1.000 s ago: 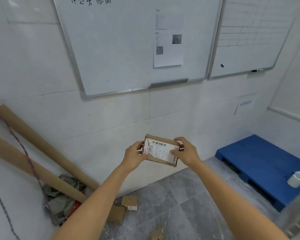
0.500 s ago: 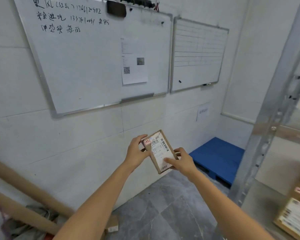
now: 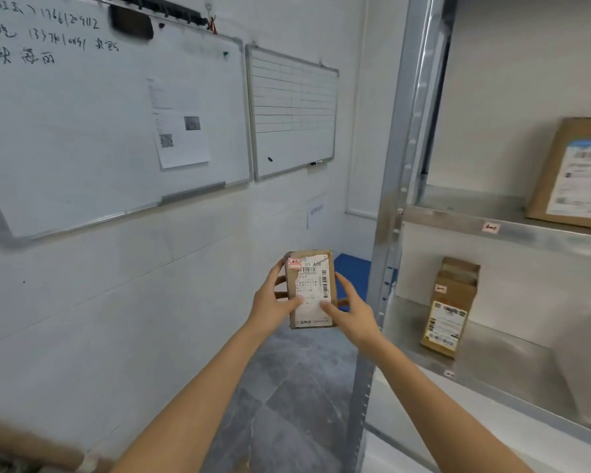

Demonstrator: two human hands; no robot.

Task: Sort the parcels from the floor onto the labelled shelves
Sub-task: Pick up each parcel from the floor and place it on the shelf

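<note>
A small brown cardboard parcel (image 3: 309,288) with a white shipping label stands upright in front of me at chest height. My left hand (image 3: 273,302) grips its left edge, thumb on the label. My right hand (image 3: 350,308) grips its right edge, thumb on the lower label. To the right is a metal shelf unit (image 3: 393,213). A pink label (image 3: 491,227) is stuck on the upper shelf's front edge. A tall brown parcel (image 3: 451,305) stands on the middle shelf. A flat brown parcel (image 3: 574,172) leans on the upper shelf at the far right.
Two whiteboards (image 3: 116,124) hang on the white tiled wall to the left. A blue pallet (image 3: 352,271) lies on the grey floor (image 3: 287,387) behind the parcel. Cardboard tubes (image 3: 24,445) lie at the bottom left.
The view has swung right, bringing the shelf unit and its parcels into sight. The parcel has turned from lying sideways to standing upright between both hands.
</note>
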